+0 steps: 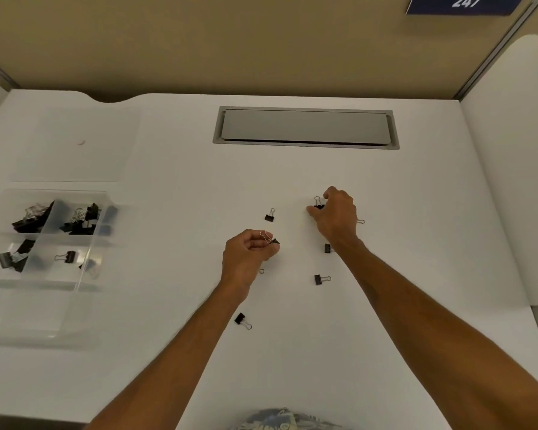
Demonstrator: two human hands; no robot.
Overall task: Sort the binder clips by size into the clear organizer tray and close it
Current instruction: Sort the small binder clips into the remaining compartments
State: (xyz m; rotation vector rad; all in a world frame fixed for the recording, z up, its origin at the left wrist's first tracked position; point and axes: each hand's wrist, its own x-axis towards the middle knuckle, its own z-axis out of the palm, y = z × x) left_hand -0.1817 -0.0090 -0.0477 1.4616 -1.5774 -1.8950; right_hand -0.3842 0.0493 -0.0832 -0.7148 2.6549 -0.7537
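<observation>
Closest in, the nearest clip (242, 320) lies loose on the white desk (168, 336), with a second clip (321, 279) just past it to the right. Gathering these small ones goes best, I judge, if each is pinched by its black body rather than its wire loops, so it cannot swing. It also helps to take no more than the fingers can trap before the trip to the clear organizer tray (44, 285). Further out, the left hand (249, 252) is curled round the held clip (271, 239), thumb and forefinger pinching it, its wire handles poking above the knuckles. Beyond that, the right hand (337, 214) closes thumb and forefinger on the far clip (318, 205), which sits at the fingertips with a handle upright. Off to the left that tray stands with larger clips (28, 217) in its compartments, its lid (72, 144) lying flat behind.
</observation>
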